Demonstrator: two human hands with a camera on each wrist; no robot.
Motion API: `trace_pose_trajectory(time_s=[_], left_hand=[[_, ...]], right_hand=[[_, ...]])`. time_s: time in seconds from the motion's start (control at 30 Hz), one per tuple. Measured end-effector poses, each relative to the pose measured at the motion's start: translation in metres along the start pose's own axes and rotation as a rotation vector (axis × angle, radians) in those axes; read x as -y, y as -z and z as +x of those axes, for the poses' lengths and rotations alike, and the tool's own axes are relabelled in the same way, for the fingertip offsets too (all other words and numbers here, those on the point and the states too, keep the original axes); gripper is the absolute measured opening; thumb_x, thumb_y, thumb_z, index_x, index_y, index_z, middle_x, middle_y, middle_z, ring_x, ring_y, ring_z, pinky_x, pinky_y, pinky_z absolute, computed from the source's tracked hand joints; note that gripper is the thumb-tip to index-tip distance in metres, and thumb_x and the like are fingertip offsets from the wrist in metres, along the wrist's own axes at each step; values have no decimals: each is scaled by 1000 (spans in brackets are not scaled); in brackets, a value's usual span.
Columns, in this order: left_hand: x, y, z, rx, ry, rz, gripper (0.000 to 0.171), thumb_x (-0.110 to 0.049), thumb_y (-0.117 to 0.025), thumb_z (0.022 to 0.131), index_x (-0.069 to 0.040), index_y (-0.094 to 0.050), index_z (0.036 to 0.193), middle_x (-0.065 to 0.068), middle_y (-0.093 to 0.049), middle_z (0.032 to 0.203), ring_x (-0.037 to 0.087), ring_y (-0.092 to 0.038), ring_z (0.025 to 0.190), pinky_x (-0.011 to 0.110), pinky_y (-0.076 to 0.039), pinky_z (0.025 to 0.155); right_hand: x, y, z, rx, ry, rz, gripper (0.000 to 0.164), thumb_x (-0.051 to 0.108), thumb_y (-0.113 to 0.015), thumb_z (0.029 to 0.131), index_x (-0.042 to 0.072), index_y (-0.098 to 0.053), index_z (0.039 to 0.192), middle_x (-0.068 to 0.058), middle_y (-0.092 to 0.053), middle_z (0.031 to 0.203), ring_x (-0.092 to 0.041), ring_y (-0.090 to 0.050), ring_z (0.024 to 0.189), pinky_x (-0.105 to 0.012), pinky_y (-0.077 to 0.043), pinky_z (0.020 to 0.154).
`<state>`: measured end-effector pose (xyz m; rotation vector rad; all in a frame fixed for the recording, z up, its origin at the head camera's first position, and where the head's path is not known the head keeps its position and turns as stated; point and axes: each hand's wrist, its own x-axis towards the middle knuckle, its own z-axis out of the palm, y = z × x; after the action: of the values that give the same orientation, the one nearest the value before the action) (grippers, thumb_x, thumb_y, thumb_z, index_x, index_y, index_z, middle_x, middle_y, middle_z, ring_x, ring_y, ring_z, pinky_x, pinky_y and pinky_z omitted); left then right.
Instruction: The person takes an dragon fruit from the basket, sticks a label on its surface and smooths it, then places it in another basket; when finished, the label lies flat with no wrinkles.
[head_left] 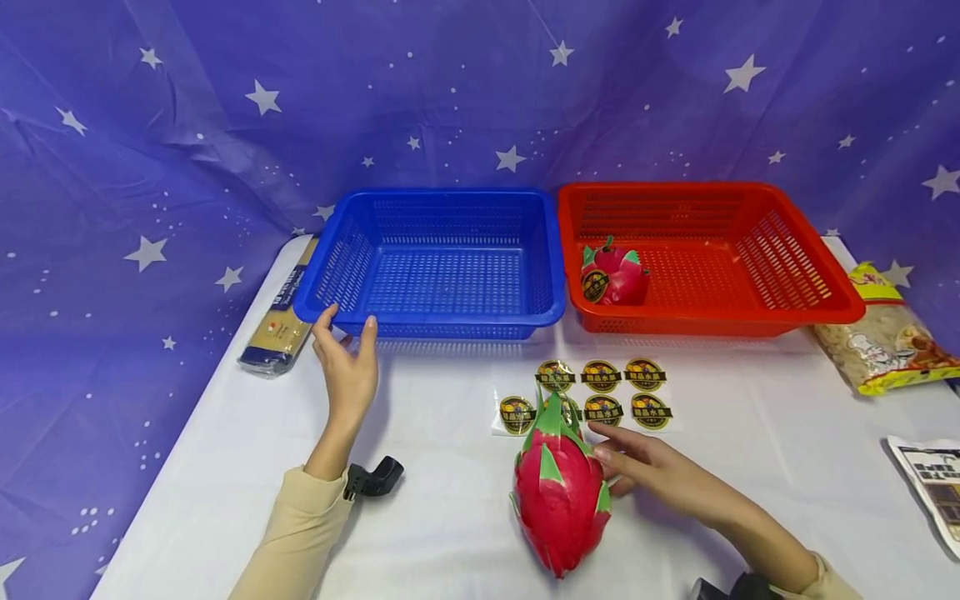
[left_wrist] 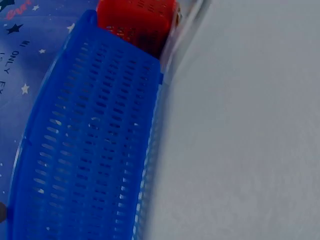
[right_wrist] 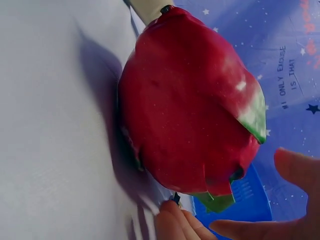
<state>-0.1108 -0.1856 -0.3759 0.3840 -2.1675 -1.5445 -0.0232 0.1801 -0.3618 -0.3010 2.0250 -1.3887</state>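
Note:
A pink-red dragon fruit (head_left: 561,500) with green-tipped scales lies on the white table, its leafy end towards the baskets. My right hand (head_left: 660,475) is beside its right side, fingertips close to the scales. In the right wrist view, the thumb (right_wrist: 295,170) and fingers (right_wrist: 175,225) are spread apart near the fruit's leafy end. My left hand (head_left: 347,375) reaches to the front left corner of the blue basket (head_left: 427,321), fingertips at the rim. Behind the fruit is a clear sheet of round black-and-gold stickers (head_left: 602,410); the fruit's leaves overlap some of them.
The red basket (head_left: 720,321), right of the blue one, holds another dragon fruit (head_left: 626,279) bearing a round sticker. A tan packet (head_left: 277,329) lies on the left, and a yellow-edged food bag (head_left: 885,333) and a white packet (head_left: 933,483) on the right. A starry purple cloth (head_left: 450,92) hangs behind.

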Motion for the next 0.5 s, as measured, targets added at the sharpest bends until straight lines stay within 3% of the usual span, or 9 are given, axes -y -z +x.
trace_pose_trajectory(time_s=[0.13,0.27,0.37,0.5], left_hand=[[-8,-1,-8,50,-7,11,65,-32,-56,88,-16,-20,140,20,-24,135,37,-42,117,48,-38,96],[-21,-3,-20,88,-62,47,53,-26,-59,87,-14,-35,132,21,-34,123,35,-50,105,46,-40,91],[-31,-5,-29,136,-103,70,39,-24,-58,87,-9,-44,120,19,-45,114,28,-55,93,37,-44,83],[-40,-11,-40,309,-62,70,29,-23,-57,88,-5,-50,110,13,-60,100,25,-60,82,25,-46,68]], right_hand=[[2,4,3,-64,41,26,55,26,-46,94,0,-28,139,-23,-53,125,-14,-62,97,-30,-51,82],[3,9,8,-158,92,80,54,26,-49,93,0,-32,137,-23,-50,129,-15,-62,103,-29,-50,86],[5,13,12,-214,138,130,53,26,-48,93,-3,-34,136,-23,-50,129,-16,-61,106,-27,-49,87],[7,19,20,-256,138,175,58,29,-46,94,-4,-29,138,-24,-42,136,-13,-56,113,-23,-47,90]])
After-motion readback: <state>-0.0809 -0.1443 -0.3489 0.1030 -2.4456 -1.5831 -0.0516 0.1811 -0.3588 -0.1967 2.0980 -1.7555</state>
